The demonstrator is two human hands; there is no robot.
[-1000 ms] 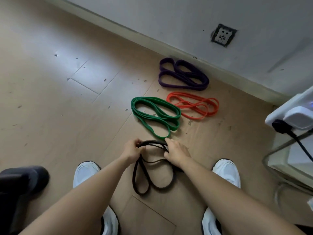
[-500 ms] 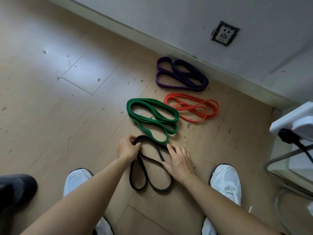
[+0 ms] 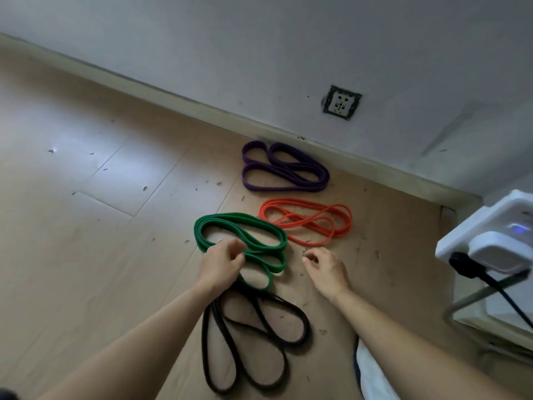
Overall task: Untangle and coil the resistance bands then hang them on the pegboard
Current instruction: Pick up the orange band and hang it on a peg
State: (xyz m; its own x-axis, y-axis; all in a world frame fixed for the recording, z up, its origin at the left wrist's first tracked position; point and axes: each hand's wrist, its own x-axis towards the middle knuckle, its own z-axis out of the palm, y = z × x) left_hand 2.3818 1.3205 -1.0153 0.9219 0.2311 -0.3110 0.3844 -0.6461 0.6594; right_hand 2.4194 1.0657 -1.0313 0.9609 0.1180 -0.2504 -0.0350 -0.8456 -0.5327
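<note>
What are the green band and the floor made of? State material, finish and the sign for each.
Green band: probably rubber or latex, matte; a flat strip that bends into limp loops with no creases and no glare.
Floor: wood-look planks, maybe laminate; pale grain, straight seams, and a soft sheen where light reflects.

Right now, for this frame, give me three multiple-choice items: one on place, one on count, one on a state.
1. Which band lies nearest the wall?
A. green band
B. purple band
C. black band

2. How many bands are on the floor?
A. two
B. three
C. four

3. What is the right hand doing?
A. gripping the orange band
B. hovering, holding nothing
C. pressing flat on the black band

Answers:
1 B: the purple band lies by the skirting, beyond the green band and the black band.
2 C: purple, orange band, green and black.
3 B: the right hand has loosely curled fingers above bare floor; the left hand reaches over the green band.
</note>
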